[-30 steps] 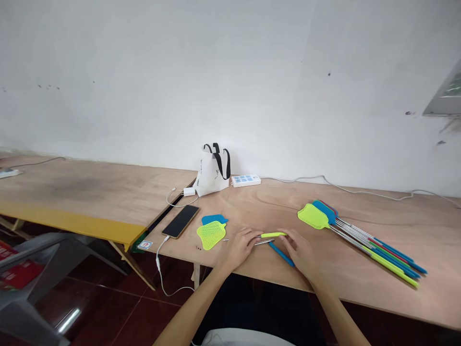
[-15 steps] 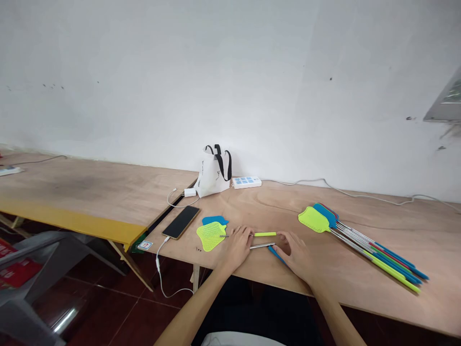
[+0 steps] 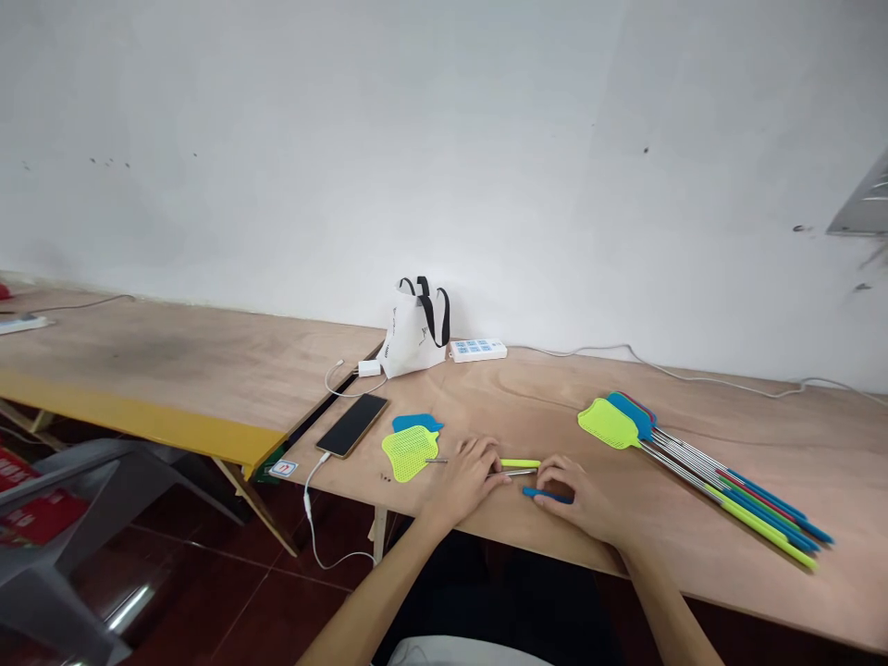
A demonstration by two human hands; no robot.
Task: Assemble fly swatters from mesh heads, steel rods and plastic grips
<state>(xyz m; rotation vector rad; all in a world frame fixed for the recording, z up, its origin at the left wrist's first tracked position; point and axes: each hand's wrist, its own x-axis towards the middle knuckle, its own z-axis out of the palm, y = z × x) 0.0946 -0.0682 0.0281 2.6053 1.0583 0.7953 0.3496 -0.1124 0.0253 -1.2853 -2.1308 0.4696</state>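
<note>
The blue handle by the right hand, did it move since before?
Yes. The blue handle has swung from a steep slant to nearly parallel with the table's front edge.

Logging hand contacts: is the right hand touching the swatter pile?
Apart. The head view shows bare table between the right hand and the swatter pile.
</note>
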